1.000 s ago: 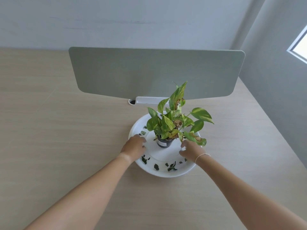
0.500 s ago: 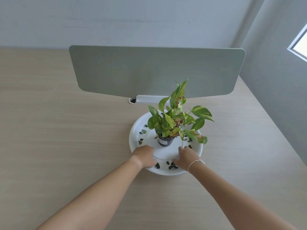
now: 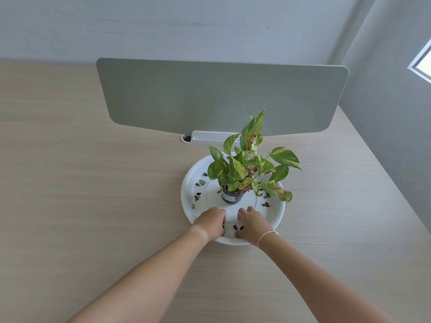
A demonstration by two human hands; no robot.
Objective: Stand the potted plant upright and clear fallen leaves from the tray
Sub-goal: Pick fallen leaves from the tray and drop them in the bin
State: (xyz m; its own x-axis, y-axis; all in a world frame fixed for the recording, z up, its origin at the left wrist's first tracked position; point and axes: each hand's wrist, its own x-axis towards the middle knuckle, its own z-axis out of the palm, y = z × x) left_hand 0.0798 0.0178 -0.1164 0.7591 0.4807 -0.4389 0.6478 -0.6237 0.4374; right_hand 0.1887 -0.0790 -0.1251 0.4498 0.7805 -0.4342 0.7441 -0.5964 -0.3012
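Pale wood-grain tabletop (image 3: 93, 206) fills most of our view, with a grey-green panel (image 3: 221, 96) standing upright across its far side and grey walls behind. At the centre of the table we see the round white tray (image 3: 189, 183). On it the potted plant (image 3: 247, 164) stands upright in its small dark pot (image 3: 233, 197), a little beyond the tray's middle. Small dark fallen leaves (image 3: 197, 197) lie scattered on the tray at about 9 o'clock from the pot, more at 3 o'clock under the drooping foliage, and a few bits at 6 o'clock between our hands. Our left hand (image 3: 211, 223) rests on the tray's near rim at roughly 7 o'clock, fingers curled down; our right hand (image 3: 253, 224), a thin bracelet (image 3: 265, 236) at its wrist, sits just beside it at 5 o'clock, fingers also bent toward the tray floor. We cannot tell whether either hand actually pinches a leaf, since the fingertips are hidden beneath the knuckles.
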